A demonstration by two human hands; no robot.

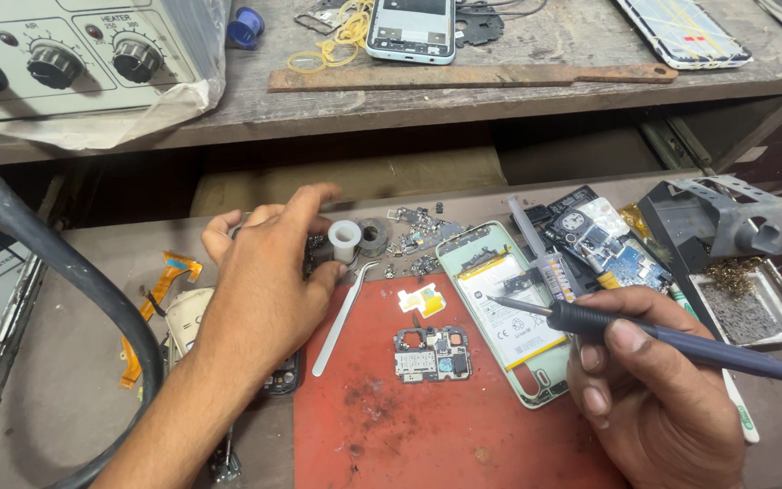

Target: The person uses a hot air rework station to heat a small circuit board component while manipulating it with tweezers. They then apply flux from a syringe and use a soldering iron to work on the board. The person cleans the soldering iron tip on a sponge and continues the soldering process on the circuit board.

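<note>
Your right hand [658, 398] holds a dark blue soldering iron [672, 340] in a closed grip, its tip pointing left over the white battery label of an opened pale green phone [500, 308] just ahead of your fingers. Left of the tip, a small circuit board [433, 353] lies on the red mat [427, 426], with a yellow sticker [421, 299] just beyond it. Your left hand [264, 290] reaches forward, fingertips closed lightly around small dark parts beside a white spool [345, 240]. Steel tweezers [341, 317] lie just right of that hand on the surface [74, 362]. A grey iron stand [726, 226] sits beyond your right hand.
</note>
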